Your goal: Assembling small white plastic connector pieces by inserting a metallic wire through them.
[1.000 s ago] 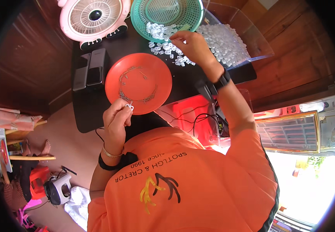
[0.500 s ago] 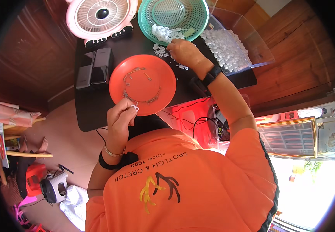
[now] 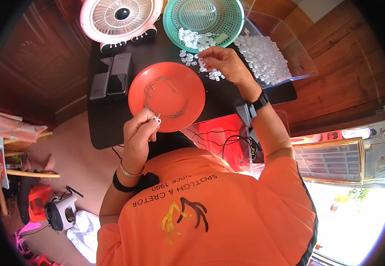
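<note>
My left hand (image 3: 140,133) is closed in a pinch over the near rim of an orange plate (image 3: 165,97). Between its thumb and finger sits a small white plastic piece with holes (image 3: 156,119), and a thin metal bit seems to stick up from it. Thin metal pins (image 3: 177,114) lie in a loose ring on the plate. Further right, my right hand (image 3: 228,65) is bent at the fingertips, which appear to pinch another small white piece, partly hidden. Loose white pieces (image 3: 188,58) lie on the dark table below a green basket (image 3: 169,33) holding more of them.
A clear bin (image 3: 295,74) full of white pieces stands at the right. At the left are a pink fan (image 3: 86,26) and two grey box-like devices (image 3: 119,73). Black cables (image 3: 234,138) run over a red container below the table edge. A person's feet (image 3: 48,164) show far left.
My right hand has lifted from the pieces by the basket and shifted slightly right, its fingers now more visible. My left hand keeps its pinch over the plate's rim.
</note>
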